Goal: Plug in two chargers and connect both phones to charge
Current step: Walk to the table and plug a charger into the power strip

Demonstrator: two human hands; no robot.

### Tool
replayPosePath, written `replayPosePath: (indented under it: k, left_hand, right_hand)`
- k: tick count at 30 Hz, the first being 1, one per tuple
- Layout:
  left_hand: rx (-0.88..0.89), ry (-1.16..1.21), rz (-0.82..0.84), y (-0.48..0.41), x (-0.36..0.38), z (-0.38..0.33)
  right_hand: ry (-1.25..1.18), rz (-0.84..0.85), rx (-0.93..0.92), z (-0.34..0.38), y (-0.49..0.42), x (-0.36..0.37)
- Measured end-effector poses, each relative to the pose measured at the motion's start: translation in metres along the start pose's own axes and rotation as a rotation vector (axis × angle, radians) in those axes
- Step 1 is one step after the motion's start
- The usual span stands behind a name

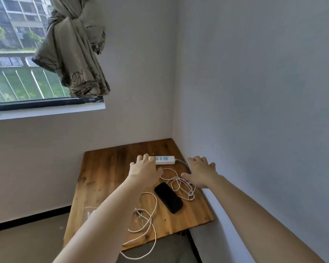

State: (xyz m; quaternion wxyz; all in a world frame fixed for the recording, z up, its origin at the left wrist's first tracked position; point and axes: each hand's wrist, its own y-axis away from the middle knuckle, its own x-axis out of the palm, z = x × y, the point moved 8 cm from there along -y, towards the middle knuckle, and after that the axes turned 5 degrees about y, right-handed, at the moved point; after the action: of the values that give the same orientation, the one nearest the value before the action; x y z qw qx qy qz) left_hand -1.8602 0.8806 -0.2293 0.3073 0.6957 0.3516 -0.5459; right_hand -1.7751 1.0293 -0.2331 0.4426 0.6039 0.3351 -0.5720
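A white power strip (164, 160) lies at the back of the small wooden table (104, 168). My left hand (143, 169) hovers over its left end with fingers spread, holding nothing. My right hand (199, 172) is spread open to the right, above a tangle of white charging cable (184, 186). A black phone (168, 197) lies face up in the middle of the table. A second white cable (144, 221) loops over the table's front edge. Something white (88, 213) shows by my left forearm, too hidden to identify. No second phone is in view.
The table stands in a corner, with white walls (254, 92) right behind it and along its right side. A window with a knotted curtain (74, 54) is at the upper left. Grey floor (27, 242) lies to the table's left.
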Motion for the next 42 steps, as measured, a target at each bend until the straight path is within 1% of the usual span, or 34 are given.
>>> replayPosePath:
  k: [5, 9, 15, 19, 22, 26, 29, 34, 36, 38, 40, 42]
  left_hand:
    - [0.049, 0.006, 0.089, -0.09, 0.056, 0.014]
    - [0.145, -0.092, 0.258, -0.15, 0.114, 0.022]
    - [0.074, 0.033, 0.425, -0.204, 0.209, 0.041]
    - [0.095, 0.037, 0.481, -0.231, 0.256, 0.041]
    - [0.094, 0.054, 0.497, -0.243, 0.285, 0.04]
    - [0.081, 0.046, 0.512, -0.242, 0.321, 0.036]
    - [0.096, 0.004, 0.528, -0.242, 0.336, 0.033]
    - [0.039, 0.005, 0.529, -0.249, 0.344, 0.034]
    - [0.009, 0.028, 0.527, -0.253, 0.347, 0.037]
    - [-0.022, 0.06, 0.522, -0.258, 0.345, 0.039]
    - [-0.047, 0.104, 0.492, -0.264, 0.341, 0.041]
    - [-0.081, 0.154, 0.436, -0.274, 0.332, 0.043]
  right_hand:
    - [-0.026, 0.083, 0.063, -0.018, -0.084, 0.051]
    - [-0.078, 0.175, 0.137, -0.032, -0.144, 0.097]
    - [-0.134, 0.313, 0.248, -0.056, -0.191, 0.188]
    - [-0.123, 0.32, 0.281, -0.071, -0.219, 0.225]
    - [-0.072, 0.303, 0.254, -0.079, -0.241, 0.245]
    - [0.119, 0.282, 0.155, -0.084, -0.27, 0.265]
    - [0.228, 0.297, 0.09, -0.084, -0.286, 0.277]
    - [0.269, 0.358, 0.028, -0.088, -0.305, 0.293]
    - [0.195, 0.337, 0.027, -0.087, -0.315, 0.291]
    - [0.035, 0.25, 0.089, -0.09, -0.326, 0.28]
    - [-0.175, 0.182, 0.2, -0.096, -0.338, 0.267]
    - [-0.458, 0.199, 0.339, -0.099, -0.349, 0.258]
